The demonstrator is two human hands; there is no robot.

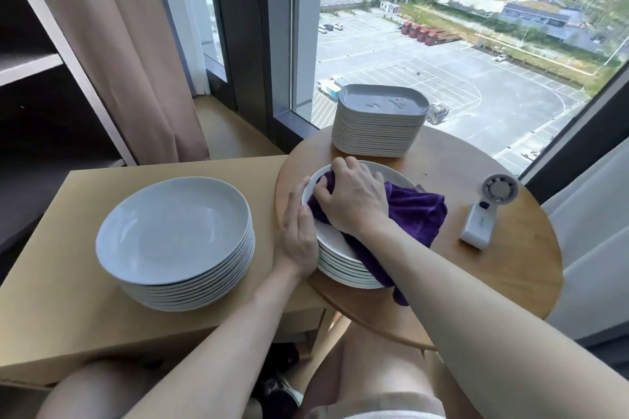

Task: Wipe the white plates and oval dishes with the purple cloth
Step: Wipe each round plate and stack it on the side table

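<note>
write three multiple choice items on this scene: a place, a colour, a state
1. Where does the stack of oval dishes stand? A on the round table, near the window; B on a chair; C on the person's lap.
2. What colour is the cloth? A green; B purple; C white.
3. What is the right hand doing? A lying flat on the table; B hanging idle; C gripping the cloth on the top plate.
Key: 1 A, it stands at the table's far edge; 2 B, plainly purple; 3 C, its fingers curl into the cloth.
</note>
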